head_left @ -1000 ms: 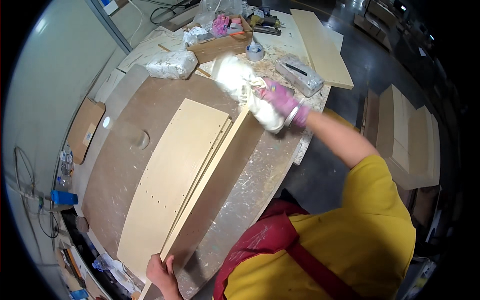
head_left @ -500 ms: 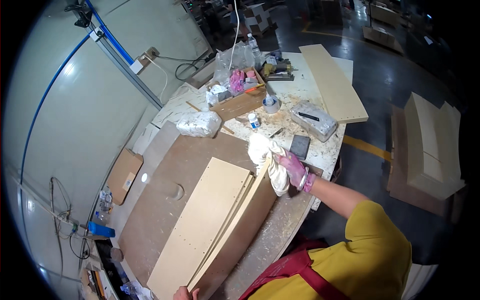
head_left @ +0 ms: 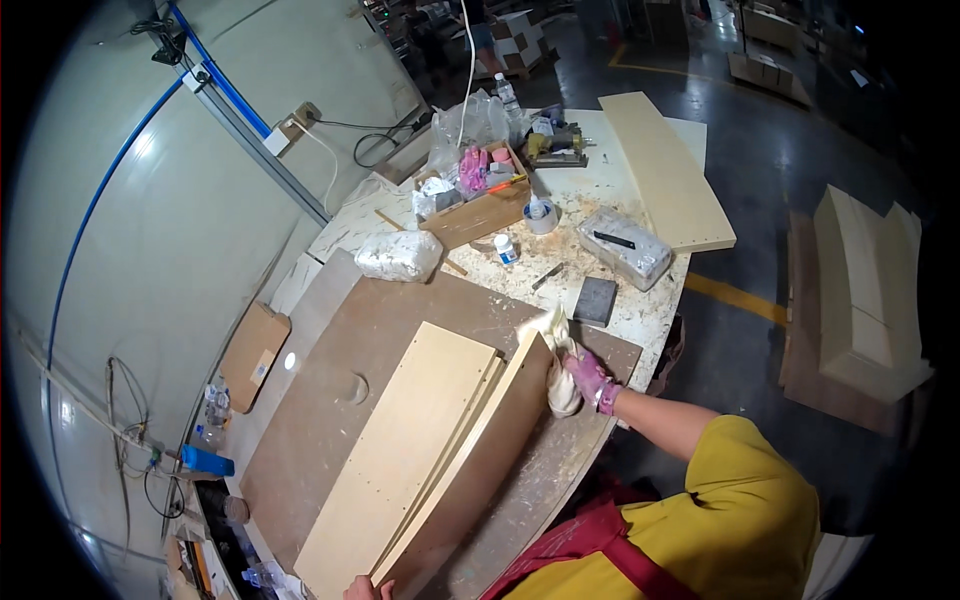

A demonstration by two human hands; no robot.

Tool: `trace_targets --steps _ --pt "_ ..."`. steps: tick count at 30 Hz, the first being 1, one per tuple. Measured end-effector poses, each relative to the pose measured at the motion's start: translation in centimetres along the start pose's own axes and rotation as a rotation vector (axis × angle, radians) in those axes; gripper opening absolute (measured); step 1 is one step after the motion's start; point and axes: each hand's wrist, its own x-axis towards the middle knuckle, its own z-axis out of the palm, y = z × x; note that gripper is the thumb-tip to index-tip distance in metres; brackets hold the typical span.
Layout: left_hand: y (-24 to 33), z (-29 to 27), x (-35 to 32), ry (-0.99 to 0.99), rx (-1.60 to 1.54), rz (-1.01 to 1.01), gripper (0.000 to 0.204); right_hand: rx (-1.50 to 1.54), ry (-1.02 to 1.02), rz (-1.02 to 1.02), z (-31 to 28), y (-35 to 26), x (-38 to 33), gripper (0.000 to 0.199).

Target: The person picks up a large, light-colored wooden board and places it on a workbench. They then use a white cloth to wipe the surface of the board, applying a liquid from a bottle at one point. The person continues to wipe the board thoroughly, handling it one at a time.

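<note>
A pale yellow wooden board [head_left: 478, 462] stands on its long edge on the brown work surface. Beside it, to the left, lies a flat stack of similar boards [head_left: 405, 425] with small drilled holes. My right hand [head_left: 590, 378], in a pink-stained glove with a bracelet at the wrist, is closed on a white cloth [head_left: 563, 388] against the far right end of the standing board. At the lower edge, my left hand [head_left: 370, 588] has its fingers closed over the near end of that board; most of this hand is cut off.
Past the boards are a dark grey block [head_left: 596, 301], a small white bottle [head_left: 506, 250], a plastic-wrapped block [head_left: 625, 248], a tape roll [head_left: 541, 216], a cardboard box [head_left: 478, 215], a nail gun [head_left: 556, 145] and a long board [head_left: 668, 175]. Stacked panels [head_left: 868, 290] stand on the right.
My right hand and the cloth have slid from the top of the standing board's far end down along its right side. My left hand stays at the near end.
</note>
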Motion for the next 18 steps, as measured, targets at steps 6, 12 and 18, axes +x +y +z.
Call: trace_targets --steps 6,12,18 --pt "0.9 -0.6 -2.6 -0.082 0.048 0.042 0.021 -0.519 -0.381 0.16 -6.6 -0.2 4.6 0.036" --pt "4.8 -1.9 -5.7 -0.361 0.052 0.173 0.043 -0.258 -0.909 0.797 -7.4 -4.2 5.1 0.027" --pt "2.0 -2.4 -8.3 -0.619 -0.46 -0.224 0.051 -0.563 -0.802 0.777 -6.4 -8.9 1.6 0.043"
